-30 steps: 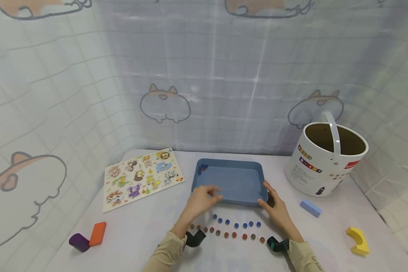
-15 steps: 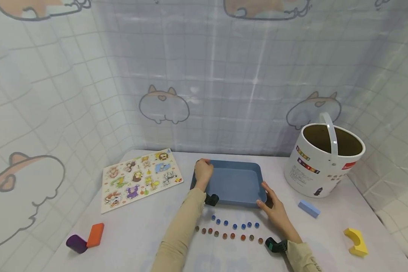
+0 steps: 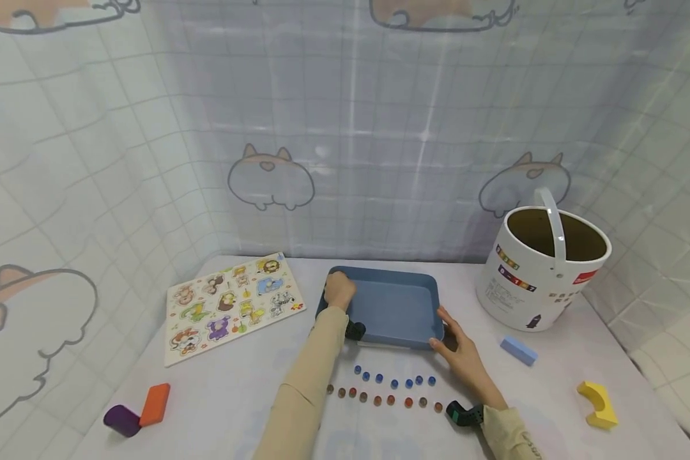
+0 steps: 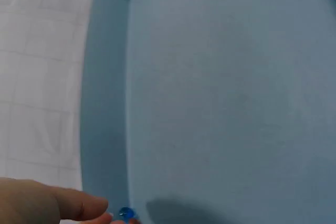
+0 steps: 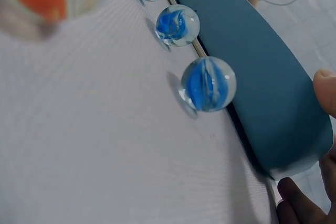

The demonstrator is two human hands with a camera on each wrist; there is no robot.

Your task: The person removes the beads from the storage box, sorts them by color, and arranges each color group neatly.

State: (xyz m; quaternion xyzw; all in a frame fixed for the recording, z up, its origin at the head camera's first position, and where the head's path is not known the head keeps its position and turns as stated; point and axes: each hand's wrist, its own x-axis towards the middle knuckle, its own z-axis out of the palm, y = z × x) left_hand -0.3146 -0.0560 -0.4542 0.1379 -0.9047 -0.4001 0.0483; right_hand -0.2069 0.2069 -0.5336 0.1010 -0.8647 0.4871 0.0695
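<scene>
Head view: a shallow rectangular blue plastic tray [image 3: 399,306] sits mid-worktop [image 3: 253,383]. The left hand [image 3: 339,291] reaches into its far left corner, fingers bunched; what they pinch cannot be told here. The right hand [image 3: 460,354] rests against the tray's near right corner, fingers relaxed. Just near the tray lie a row of blue glass marbles [image 3: 393,379] and, nearer, a row of orange-brown marbles [image 3: 382,399]. Far left lies a wooden animal puzzle board [image 3: 230,305]; far right stands a white bucket with a handle [image 3: 543,268].

Left wrist view: the fingertips [image 4: 79,205] close on a small blue marble [image 4: 125,213] at the tray's [image 4: 220,87] inner wall.

Right wrist view: blue marbles [image 5: 207,84] lie beside the tray's [image 5: 257,77] outer wall; fingertips [image 5: 325,87] touch its corner.
</scene>
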